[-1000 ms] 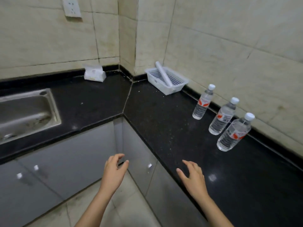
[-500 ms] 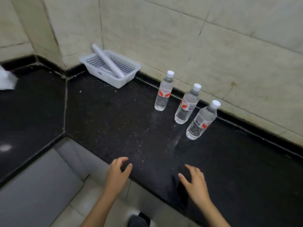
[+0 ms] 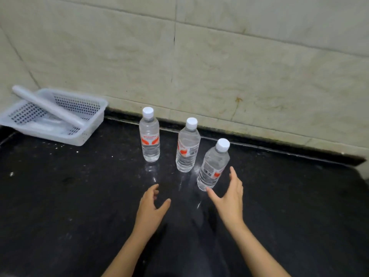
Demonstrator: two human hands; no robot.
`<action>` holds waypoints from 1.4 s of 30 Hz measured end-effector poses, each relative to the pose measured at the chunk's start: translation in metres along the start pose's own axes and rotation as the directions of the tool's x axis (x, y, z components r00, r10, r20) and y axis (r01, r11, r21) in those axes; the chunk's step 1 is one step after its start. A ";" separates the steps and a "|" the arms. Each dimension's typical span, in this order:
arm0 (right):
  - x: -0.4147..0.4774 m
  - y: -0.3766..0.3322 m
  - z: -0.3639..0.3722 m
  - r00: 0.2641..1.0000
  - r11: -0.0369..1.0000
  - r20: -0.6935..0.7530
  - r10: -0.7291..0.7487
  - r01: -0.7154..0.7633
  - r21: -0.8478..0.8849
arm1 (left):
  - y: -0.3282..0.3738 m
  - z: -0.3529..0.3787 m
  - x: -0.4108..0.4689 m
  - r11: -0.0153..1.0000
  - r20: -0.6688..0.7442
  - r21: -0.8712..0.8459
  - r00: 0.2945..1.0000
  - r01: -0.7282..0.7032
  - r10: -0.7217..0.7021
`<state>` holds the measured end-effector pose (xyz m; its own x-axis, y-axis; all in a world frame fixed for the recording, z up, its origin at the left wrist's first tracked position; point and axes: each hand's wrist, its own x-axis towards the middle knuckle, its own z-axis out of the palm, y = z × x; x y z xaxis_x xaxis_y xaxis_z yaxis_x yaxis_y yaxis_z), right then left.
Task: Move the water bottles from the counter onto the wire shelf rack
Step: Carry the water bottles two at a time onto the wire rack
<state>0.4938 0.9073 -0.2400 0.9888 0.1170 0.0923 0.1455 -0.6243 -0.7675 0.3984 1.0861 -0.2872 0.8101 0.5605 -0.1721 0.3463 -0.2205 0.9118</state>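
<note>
Here both open hands (image 3: 191, 202) hover near three upright bottles (image 3: 187, 145).

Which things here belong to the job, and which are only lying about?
For the job: left bottle; middle bottle; right bottle; counter.

Only lying about: white basket; white roll resting across it.

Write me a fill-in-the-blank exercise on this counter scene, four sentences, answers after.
1. ____ water bottles stand on the counter.
2. Every bottle cap is ____ in colour.
3. The open right hand is closest to the ____ bottle of the row.
4. A white roll lies in the ____.

Answers: three; white; rightmost; basket
</note>
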 end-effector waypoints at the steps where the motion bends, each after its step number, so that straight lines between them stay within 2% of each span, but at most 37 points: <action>1: 0.006 -0.005 0.000 1.000 1.000 -0.022 0.007 -0.007 0.010 | 0.007 0.001 0.013 1.000 0.028 -0.001 1.000 -0.014 0.014; 6: 0.043 -0.035 0.008 0.998 0.998 -0.061 0.026 -0.022 0.060 | 0.051 0.006 0.078 0.986 0.126 0.058 0.981 -0.159 0.151; 11: 0.066 -0.052 0.026 0.962 0.962 -0.139 0.233 -0.207 0.180 | 0.089 0.014 0.130 0.967 0.194 0.121 0.961 -0.224 0.199; 14: 0.061 -0.047 0.031 0.947 0.955 -0.178 0.268 -0.236 0.181 | 0.106 0.024 0.148 0.972 0.267 0.023 0.938 -0.234 0.220; 16: 0.052 -0.040 0.032 0.928 0.943 -0.223 0.298 -0.251 0.217 | 0.108 0.032 0.150 0.966 0.285 -0.084 0.923 -0.243 0.257; 18: 0.045 -0.036 0.031 0.911 0.937 -0.262 0.318 -0.259 0.235 | 0.104 0.038 0.147 0.962 0.261 -0.102 0.927 -0.253 0.271; 21: 0.039 -0.035 0.027 0.899 0.931 -0.282 0.334 -0.268 0.249 | 0.100 0.036 0.138 0.954 0.258 -0.036 0.920 -0.296 0.295; 26: 0.021 -0.041 0.024 0.875 0.929 -0.320 0.362 -0.313 0.197 | 0.089 0.024 0.115 0.902 0.365 0.027 0.844 -0.432 0.393; 29: 0.007 -0.045 0.022 0.852 0.927 -0.364 0.375 -0.335 0.171 | 0.086 0.017 0.106 0.915 0.402 0.022 0.841 -0.404 0.361; 32: -0.014 -0.043 0.019 0.846 0.914 -0.346 0.405 -0.371 0.163 | 0.083 0.009 0.097 0.944 0.461 -0.002 0.837 -0.331 0.295; 35: -0.037 -0.040 0.015 0.845 0.911 -0.341 0.412 -0.379 0.163 | 0.081 0.007 0.080 0.934 0.478 0.006 0.822 -0.356 0.310; 39: -0.069 -0.032 0.003 0.822 0.888 -0.339 0.457 -0.398 0.231 | 0.079 0.005 0.056 0.940 0.463 0.020 0.836 -0.342 0.294; 42: -0.095 -0.020 -0.014 0.771 0.866 -0.400 0.496 -0.404 0.296 | 0.073 0.004 0.034 0.951 0.455 0.005 0.847 -0.309 0.273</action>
<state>0.3971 0.8979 -0.2241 0.8473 -0.5281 -0.0561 -0.2829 -0.3594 -0.8893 0.4533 1.0863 -0.2278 0.9965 0.0512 -0.0665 0.0812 -0.3865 0.9187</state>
